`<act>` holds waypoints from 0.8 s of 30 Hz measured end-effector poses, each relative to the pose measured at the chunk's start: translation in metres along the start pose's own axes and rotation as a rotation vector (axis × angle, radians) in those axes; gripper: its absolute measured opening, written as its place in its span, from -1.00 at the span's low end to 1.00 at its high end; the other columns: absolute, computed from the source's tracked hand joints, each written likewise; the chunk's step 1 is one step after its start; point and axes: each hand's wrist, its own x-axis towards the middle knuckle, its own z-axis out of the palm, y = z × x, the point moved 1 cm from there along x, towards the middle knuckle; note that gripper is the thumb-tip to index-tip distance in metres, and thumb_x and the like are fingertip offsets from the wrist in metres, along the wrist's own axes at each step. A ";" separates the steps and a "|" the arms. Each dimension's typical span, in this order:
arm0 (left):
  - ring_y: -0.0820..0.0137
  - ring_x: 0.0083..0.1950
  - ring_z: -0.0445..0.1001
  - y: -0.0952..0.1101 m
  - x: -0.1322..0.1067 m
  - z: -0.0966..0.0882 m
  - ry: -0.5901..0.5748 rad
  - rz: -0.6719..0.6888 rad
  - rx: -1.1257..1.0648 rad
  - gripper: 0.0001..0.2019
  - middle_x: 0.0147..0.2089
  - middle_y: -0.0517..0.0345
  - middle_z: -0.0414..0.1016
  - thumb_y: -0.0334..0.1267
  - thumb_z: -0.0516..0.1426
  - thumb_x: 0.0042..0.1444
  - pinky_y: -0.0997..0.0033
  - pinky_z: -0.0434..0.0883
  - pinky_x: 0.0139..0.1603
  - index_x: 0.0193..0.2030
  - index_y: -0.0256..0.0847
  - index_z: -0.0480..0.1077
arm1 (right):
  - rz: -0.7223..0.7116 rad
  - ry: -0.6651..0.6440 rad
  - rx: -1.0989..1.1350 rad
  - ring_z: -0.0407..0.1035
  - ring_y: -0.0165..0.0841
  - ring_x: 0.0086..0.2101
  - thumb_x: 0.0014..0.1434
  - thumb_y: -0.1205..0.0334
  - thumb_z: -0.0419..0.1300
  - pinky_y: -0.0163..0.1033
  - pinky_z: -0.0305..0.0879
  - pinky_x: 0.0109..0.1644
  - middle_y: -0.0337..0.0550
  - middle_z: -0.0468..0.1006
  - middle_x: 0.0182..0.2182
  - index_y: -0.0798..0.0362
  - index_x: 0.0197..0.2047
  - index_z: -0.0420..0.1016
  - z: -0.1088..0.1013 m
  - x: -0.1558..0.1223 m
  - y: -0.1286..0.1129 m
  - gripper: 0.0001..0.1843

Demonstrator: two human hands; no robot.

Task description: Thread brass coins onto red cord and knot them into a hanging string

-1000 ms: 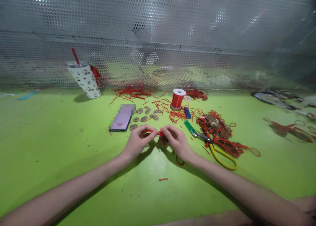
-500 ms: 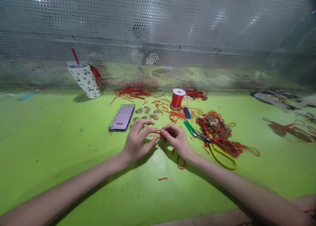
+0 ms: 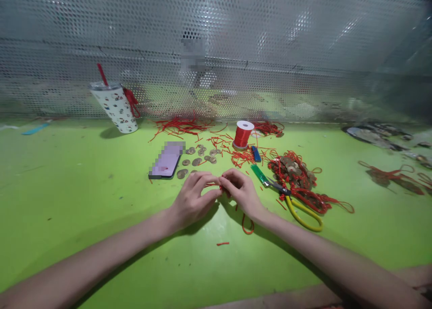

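Observation:
My left hand point(image 3: 194, 199) and my right hand point(image 3: 241, 189) meet at the middle of the green table point(image 3: 84, 196). Both pinch a thin red cord point(image 3: 221, 186) between their fingertips. A loop of the same cord point(image 3: 247, 224) hangs below my right wrist onto the table. Several brass coins point(image 3: 199, 156) lie just beyond my left hand, beside a phone point(image 3: 167, 161). A spool of red cord point(image 3: 242, 134) stands farther back.
Yellow-handled scissors point(image 3: 300, 212) and a green lighter point(image 3: 259, 174) lie right of my right hand, next to a heap of coins tied with red cord point(image 3: 297, 171). A blue lighter point(image 3: 256, 154), red cord scraps point(image 3: 180, 126) and a patterned cup point(image 3: 116, 106) sit by the perforated metal wall point(image 3: 216, 52).
My left hand let go of the stretched cord, opened, then closed in against my right hand's fingertips. The cord loop under my right wrist dropped a little lower.

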 end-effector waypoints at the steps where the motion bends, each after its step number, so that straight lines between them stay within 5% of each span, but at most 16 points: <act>1: 0.21 0.00 0.43 0.000 -0.001 0.001 -0.003 0.018 -0.005 -0.84 -0.06 0.03 0.56 -0.46 0.15 0.23 0.18 0.41 0.01 -0.21 -0.11 0.51 | 0.008 -0.003 0.002 0.27 -0.41 -0.54 0.20 -0.09 0.29 -0.29 0.18 -0.45 -0.29 0.43 -0.53 0.03 -0.34 0.43 0.000 0.000 0.000 -0.65; 12: 0.28 -0.03 0.55 -0.001 -0.002 0.002 -0.209 -0.059 -0.230 -0.82 -0.12 0.08 0.66 -0.39 0.11 0.29 0.24 0.36 -0.03 -0.19 -0.10 0.54 | 0.001 -0.016 -0.060 0.30 -0.41 -0.54 0.21 -0.05 0.27 -0.30 0.20 -0.44 -0.33 0.40 -0.57 0.02 -0.34 0.43 -0.001 0.001 0.004 -0.69; 17: 0.27 -0.05 0.57 -0.002 -0.002 0.005 -0.170 0.000 -0.146 -0.82 -0.14 0.09 0.67 -0.41 0.10 0.30 0.23 0.35 -0.06 -0.17 -0.11 0.53 | 0.041 -0.010 0.000 0.35 -0.38 -0.54 0.17 -0.13 0.28 -0.29 0.22 -0.46 -0.30 0.43 -0.57 0.03 -0.33 0.41 -0.001 0.006 0.009 -0.63; 24: 0.25 -0.15 0.55 0.007 -0.001 0.006 -0.181 -0.118 -0.063 -0.85 -0.14 -0.02 0.60 -0.41 0.06 0.32 0.24 0.46 -0.12 -0.11 -0.20 0.46 | -0.193 0.119 -0.328 0.29 -0.35 -0.50 0.28 0.04 0.19 -0.25 0.19 -0.37 -0.26 0.44 -0.51 0.01 -0.34 0.42 -0.010 0.010 0.008 -0.76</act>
